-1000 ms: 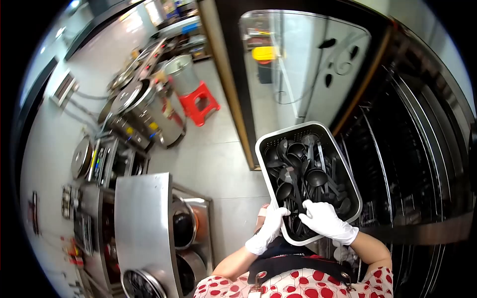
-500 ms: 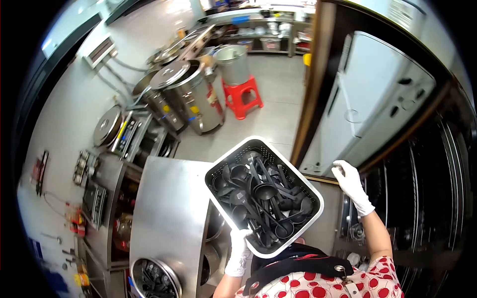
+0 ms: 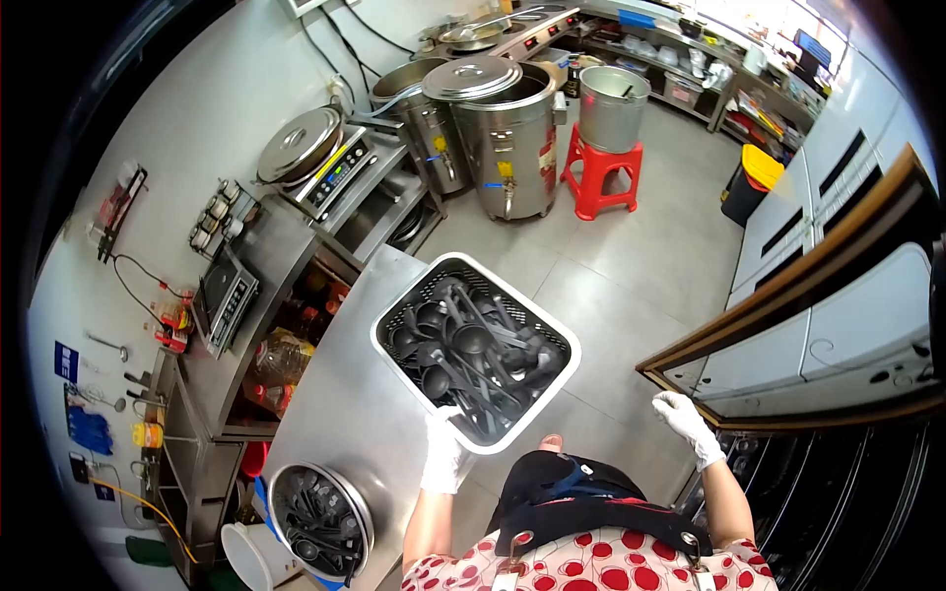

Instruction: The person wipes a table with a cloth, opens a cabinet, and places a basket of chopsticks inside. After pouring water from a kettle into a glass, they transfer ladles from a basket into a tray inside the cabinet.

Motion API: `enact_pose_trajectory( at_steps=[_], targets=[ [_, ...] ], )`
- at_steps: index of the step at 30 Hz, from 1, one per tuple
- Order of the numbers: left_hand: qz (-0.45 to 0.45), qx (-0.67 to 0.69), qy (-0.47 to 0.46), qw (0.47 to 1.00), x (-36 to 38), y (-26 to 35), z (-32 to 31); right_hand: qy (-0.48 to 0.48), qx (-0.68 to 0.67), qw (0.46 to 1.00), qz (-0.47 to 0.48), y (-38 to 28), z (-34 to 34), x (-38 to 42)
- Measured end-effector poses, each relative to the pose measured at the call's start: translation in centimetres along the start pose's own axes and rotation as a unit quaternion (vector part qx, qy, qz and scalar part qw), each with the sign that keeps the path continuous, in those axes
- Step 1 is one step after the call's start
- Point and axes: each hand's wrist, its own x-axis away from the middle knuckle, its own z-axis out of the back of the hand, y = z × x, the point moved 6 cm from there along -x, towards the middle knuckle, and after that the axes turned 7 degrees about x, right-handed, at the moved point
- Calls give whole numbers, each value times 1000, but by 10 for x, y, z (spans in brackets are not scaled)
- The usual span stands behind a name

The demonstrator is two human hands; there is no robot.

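A white-rimmed rectangular basket [image 3: 565,382] with dark perforated walls is filled with black ladles [image 3: 471,340] and other black utensils. My left hand [image 3: 442,448], in a white glove, grips its near left rim. The basket is tilted and overlaps the right side of the steel counter [image 3: 325,404]. Away to the right, my white-gloved right hand [image 3: 687,426] hangs in the air with its fingers curled together and nothing showing in them. On the counter's near end stands a round metal bowl [image 3: 369,512] holding more black utensils [image 3: 313,512].
Large steel pots [image 3: 507,148] stand ahead, beside a red stool [image 3: 601,182] bearing a metal bucket [image 3: 613,108]. A brown-framed glass door [image 3: 788,384] is at the right. A white bucket [image 3: 251,557] stands below the counter, and a black bin [image 3: 742,197] farther back.
My view has turned rightward, and the door now stands farther right. The basket, still in my left hand, now overlaps the counter. My right hand stays away from it.
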Motion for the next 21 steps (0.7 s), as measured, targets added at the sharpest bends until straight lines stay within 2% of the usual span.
enact_pose_trajectory(
  at_steps=[1,2,5,9,10,11,12,14,15,16,19,21],
  targets=[
    [-61,-48,24,997,-19,10,10,-3,9,1000,-9,8,-1,-6],
    [-65,-42,-3,997,-42,10,25,-5,4,1000,-23,14,-3,-11],
    [-119,-59,6,991,-74,25,52,-6,14,999,-48,29,-11,-19],
    [-113,-88,55,988,-82,49,57,-39,-10,996,-75,50,-31,-20],
    [-147,-123,95,977,-76,56,60,-55,10,994,-91,56,-38,-18],
    [-186,-141,98,967,-78,60,65,-62,9,994,-93,62,-47,-17],
    [-178,-228,97,952,-85,58,81,-96,26,991,-92,68,-56,-16],
    [-149,-311,106,932,-99,47,101,-141,56,985,-85,77,-70,-13],
    [-191,-276,96,937,-75,55,88,-154,64,983,-78,83,-75,-12],
    [-219,-292,127,922,-58,48,95,-181,77,978,-62,85,-83,-12],
    [-287,-386,192,855,32,43,120,-211,87,973,-42,82,-107,-14],
    [-346,-400,229,817,108,53,145,-239,125,963,11,76,-125,-16]
  ],
)
